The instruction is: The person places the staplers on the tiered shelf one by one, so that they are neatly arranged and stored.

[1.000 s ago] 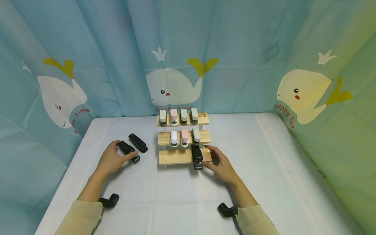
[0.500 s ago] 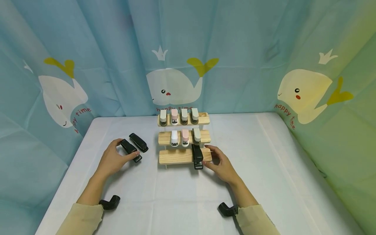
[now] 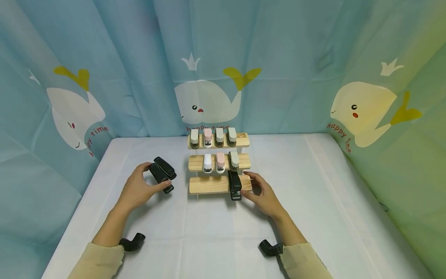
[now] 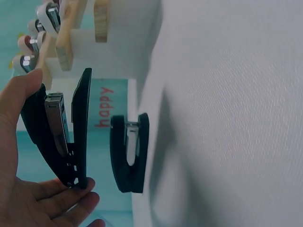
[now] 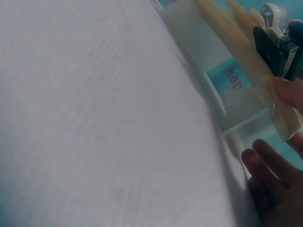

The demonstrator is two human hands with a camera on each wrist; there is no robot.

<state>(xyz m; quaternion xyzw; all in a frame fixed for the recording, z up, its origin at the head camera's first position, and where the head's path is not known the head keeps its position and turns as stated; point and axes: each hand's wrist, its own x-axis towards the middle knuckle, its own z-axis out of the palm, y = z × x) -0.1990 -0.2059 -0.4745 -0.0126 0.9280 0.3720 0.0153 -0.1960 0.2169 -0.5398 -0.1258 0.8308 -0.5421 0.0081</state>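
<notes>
My left hand [image 3: 139,190] holds a black stapler [image 3: 159,173] by its two ends, thumb at one end and fingers at the other. In the left wrist view this stapler [image 4: 59,132] hangs above the table, its jaws apart. A second black stapler [image 3: 165,167] lies on the table just beyond it. My right hand [image 3: 263,198] grips the right end of the three-tier wooden stand's lowest shelf [image 3: 209,185], thumb in front and index finger behind. Close by its thumb, a third black stapler [image 3: 235,186] lies on that shelf. Other right fingers [image 5: 270,161] hang loose below the plank.
The middle shelf [image 3: 195,164] bears a white, a pink and a grey-green stapler [image 3: 234,160]. Several small pale and pink staplers [image 3: 208,137] line the top shelf [image 3: 243,140]. Curtains [image 3: 285,58] with whale prints enclose the white table [image 3: 306,182] at the back and sides.
My left hand has moved slightly right with its stapler, which now overlaps the second black stapler in the head view. The right hand has stayed at the shelf.
</notes>
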